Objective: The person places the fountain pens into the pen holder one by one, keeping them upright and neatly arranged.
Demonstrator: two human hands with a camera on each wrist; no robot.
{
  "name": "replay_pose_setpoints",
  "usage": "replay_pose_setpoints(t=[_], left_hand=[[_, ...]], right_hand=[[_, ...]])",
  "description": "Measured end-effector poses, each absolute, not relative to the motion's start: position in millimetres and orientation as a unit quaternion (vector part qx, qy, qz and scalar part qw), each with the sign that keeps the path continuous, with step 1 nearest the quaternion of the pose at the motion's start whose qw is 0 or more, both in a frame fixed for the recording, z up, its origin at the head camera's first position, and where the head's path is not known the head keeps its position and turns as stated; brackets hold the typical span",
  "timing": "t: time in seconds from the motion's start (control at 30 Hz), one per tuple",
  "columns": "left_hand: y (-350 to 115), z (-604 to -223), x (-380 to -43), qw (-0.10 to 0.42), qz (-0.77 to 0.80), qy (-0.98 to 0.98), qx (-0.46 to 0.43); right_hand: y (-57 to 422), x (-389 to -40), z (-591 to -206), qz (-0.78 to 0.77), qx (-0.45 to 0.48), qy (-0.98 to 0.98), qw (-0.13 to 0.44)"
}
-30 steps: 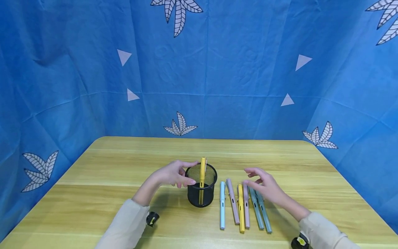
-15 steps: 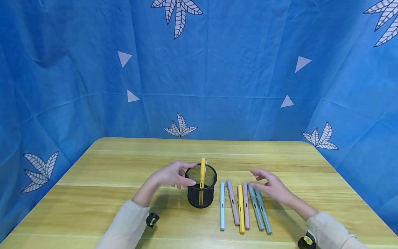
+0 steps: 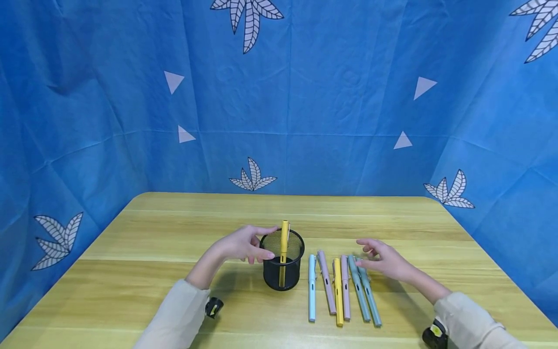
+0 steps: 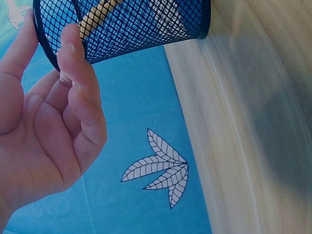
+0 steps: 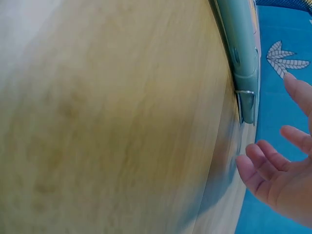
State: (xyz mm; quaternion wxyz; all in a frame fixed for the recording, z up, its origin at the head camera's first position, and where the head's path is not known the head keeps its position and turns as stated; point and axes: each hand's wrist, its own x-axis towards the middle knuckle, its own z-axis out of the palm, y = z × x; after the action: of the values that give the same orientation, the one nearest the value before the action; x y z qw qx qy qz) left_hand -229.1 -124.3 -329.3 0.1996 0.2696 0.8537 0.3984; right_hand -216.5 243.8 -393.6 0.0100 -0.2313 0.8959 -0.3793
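My left hand (image 3: 244, 243) holds a black mesh pen holder (image 3: 293, 275) by its rim, thumb at the near side and index finger at the far side. Upright inside stands a yellow pen (image 3: 284, 238). To the right lie a light blue pen (image 3: 311, 295), a lilac pen (image 3: 326, 283), another yellow pen (image 3: 338, 295), a second lilac pen (image 3: 345, 291) and two teal pens (image 3: 359, 291). My right hand (image 3: 385, 261) hovers by the cap ends of the teal pens, fingers loosely bent. In the right wrist view, it sits apart from a teal pen (image 5: 239, 53).
The wooden table (image 3: 174, 218) reaches back to a blue curtain (image 3: 305, 97) with leaf and triangle prints, which also hangs at both sides. Each wrist wears a small black camera (image 3: 213, 307).
My right hand has moved to the right, from over the lilac and teal pens to beside the teal caps. The left hand, pen holder and pens stay in place.
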Motion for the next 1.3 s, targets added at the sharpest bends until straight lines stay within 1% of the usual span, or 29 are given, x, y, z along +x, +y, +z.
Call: replay_pose_setpoints(t=[0.33, 0.57, 0.93, 1.07, 1.3], left_hand=[[-124.6, -328.6, -229.3, 0.203, 0.403, 0.850, 0.271], [-124.8, -329.1, -228.8, 0.202, 0.405, 0.849, 0.273], [-125.0, -329.2, -229.3, 0.205, 0.411, 0.847, 0.267], [-125.0, -328.7, -229.4, 0.203, 0.409, 0.849, 0.268], [-125.0, -328.7, -229.1, 0.203, 0.405, 0.849, 0.271]], right_hand=[[247.2, -218.4, -390.9, -0.375, -0.220, 0.897, 0.075], [247.1, -218.0, -390.1, -0.410, -0.189, 0.881, 0.140], [252.0, -219.3, -388.0, -0.438, -0.173, 0.854, 0.221], [252.1, -218.9, -387.0, -0.439, -0.168, 0.851, 0.235], [249.7, -219.8, -386.8, -0.427, -0.169, 0.857, 0.236]])
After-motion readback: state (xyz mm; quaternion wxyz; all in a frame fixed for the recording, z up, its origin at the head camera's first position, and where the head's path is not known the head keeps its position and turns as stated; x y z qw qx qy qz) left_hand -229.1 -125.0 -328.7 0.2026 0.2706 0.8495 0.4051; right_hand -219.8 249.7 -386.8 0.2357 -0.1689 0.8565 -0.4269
